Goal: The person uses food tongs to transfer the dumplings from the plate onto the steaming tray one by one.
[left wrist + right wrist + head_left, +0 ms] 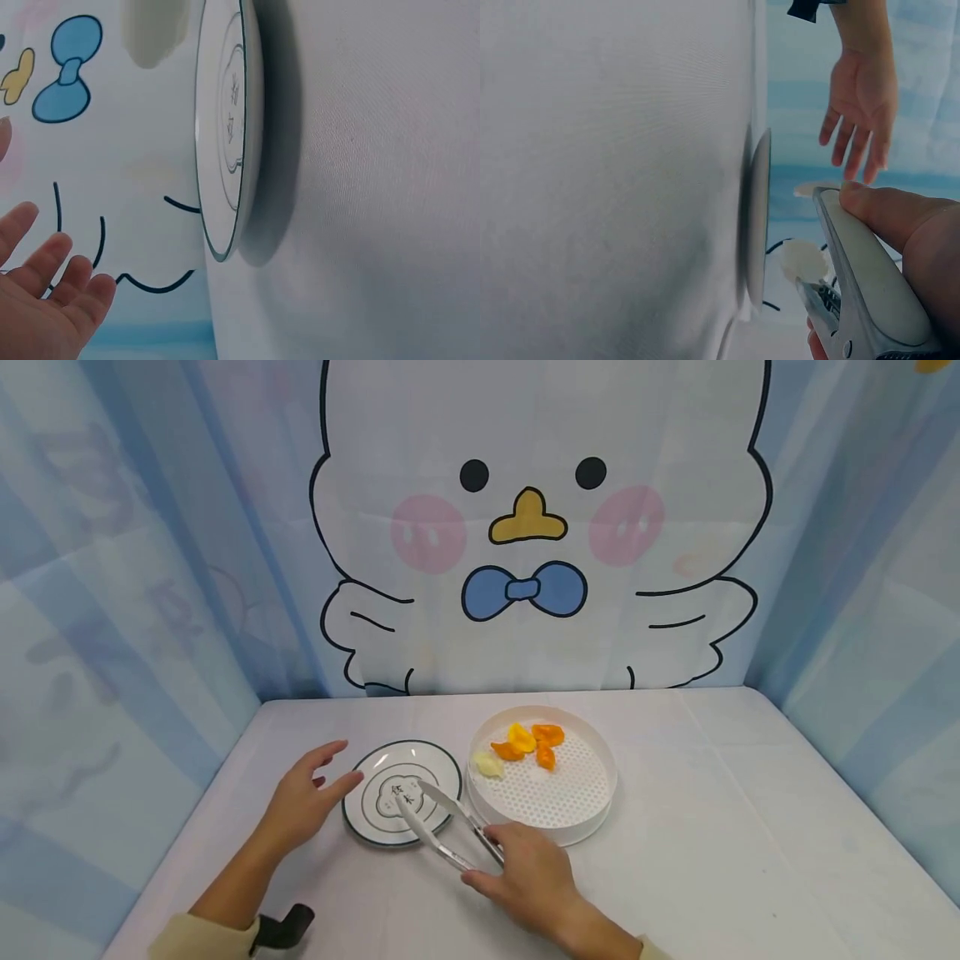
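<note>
My right hand [532, 877] grips a pair of metal tongs [435, 839] with pale handles. Their tips stand apart over the white plate [375, 825], with nothing visible between them. In the right wrist view the thumb presses along one arm of the tongs [870, 277]. My left hand [300, 797] hovers by the plate's left side, fingers loosely spread and holding nothing; the left wrist view shows that hand [49, 307] apart from the green-rimmed plate [217, 217]. Right of the plate, a round white perforated tray [577, 785] bears several small orange, yellow and pale pieces [521, 739].
A white cloth covers the table [712, 827]. Behind it hangs a curtain [540, 652] printed with a cartoon bird, and blue-and-white curtains flank both sides. A black strap piece [285, 928] sticks out at the left wrist.
</note>
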The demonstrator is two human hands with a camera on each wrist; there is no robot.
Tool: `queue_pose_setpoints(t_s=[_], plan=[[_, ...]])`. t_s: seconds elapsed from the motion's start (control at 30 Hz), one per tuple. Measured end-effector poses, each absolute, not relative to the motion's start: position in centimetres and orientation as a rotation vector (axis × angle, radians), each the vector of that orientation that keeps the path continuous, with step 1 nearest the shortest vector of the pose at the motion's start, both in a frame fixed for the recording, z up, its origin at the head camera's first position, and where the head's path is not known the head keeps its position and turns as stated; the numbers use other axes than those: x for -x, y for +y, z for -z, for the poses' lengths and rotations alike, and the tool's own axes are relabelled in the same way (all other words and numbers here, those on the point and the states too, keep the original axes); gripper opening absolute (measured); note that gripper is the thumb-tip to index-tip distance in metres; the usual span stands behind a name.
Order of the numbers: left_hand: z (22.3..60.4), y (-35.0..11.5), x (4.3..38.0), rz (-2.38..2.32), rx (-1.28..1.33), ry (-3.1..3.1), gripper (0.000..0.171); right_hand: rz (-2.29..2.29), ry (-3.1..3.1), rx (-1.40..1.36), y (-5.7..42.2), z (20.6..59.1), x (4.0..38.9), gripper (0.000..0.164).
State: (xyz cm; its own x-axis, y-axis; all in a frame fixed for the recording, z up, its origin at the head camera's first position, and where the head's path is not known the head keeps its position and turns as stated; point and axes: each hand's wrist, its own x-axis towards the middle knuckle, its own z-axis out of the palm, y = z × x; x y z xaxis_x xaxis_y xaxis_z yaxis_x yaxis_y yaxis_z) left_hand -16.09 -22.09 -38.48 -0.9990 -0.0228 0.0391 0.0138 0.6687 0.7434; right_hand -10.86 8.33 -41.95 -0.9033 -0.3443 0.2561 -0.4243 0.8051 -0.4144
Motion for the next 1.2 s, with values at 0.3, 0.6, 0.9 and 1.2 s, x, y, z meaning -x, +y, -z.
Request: queue_pose_setpoints(t_s=[0.3, 0.6, 0.9, 1.2], plan=[[38.2, -21.7, 16.1, 1.249, 0.024, -2.829, 0.066, -0.66, -2.794, -0.617, 7.8, 42.7, 11.1, 0.054], [38.0, -21.4, 16.2, 1.19, 0.034, -2.853, 0.067, -0.594, -2.774, -0.608, 7.0, 42.9, 11.2, 0.057], [37.8, -21.4, 16.0, 1.185, 0.115, -2.823, 0.068, -0.595, -2.812, -0.586, 6.5, 43.0, 11.6, 0.06], [37.9, -21.4, 16.1, 1.179, 0.114, -2.823, 0.069, -0.665, -2.853, -0.587, 6.9, 42.3, 11.7, 0.055]])
